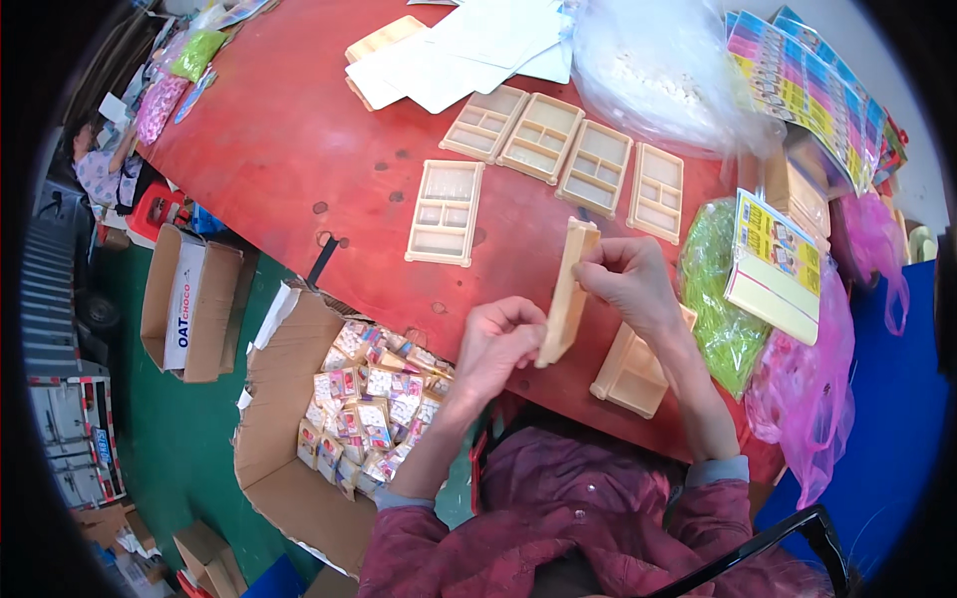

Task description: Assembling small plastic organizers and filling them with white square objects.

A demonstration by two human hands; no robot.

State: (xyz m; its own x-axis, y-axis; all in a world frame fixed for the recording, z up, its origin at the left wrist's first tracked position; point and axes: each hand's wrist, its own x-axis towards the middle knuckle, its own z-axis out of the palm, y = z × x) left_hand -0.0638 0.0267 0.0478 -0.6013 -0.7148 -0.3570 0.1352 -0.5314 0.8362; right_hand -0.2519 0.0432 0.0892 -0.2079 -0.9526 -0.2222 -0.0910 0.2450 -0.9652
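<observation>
Presently, head view: right hand [633, 284] pinches upper end of beige, rectangular, plastic-looking tray [564, 314], turned on edge above red tabletop [279, 120]. Left hand [498, 339], fingers curled, meets tray's lower end; cannot tell whether pinching. Second beige tray [635, 377] lies near right forearm, partly hidden. Beyond hands: four beige compartment trays [539, 138] in row, single compartment tray [445, 212] nearer. Left: open brown cardboard box [294, 493] containing small printed packets [371, 407]. Right: clear bag of green shreds [713, 299].
</observation>
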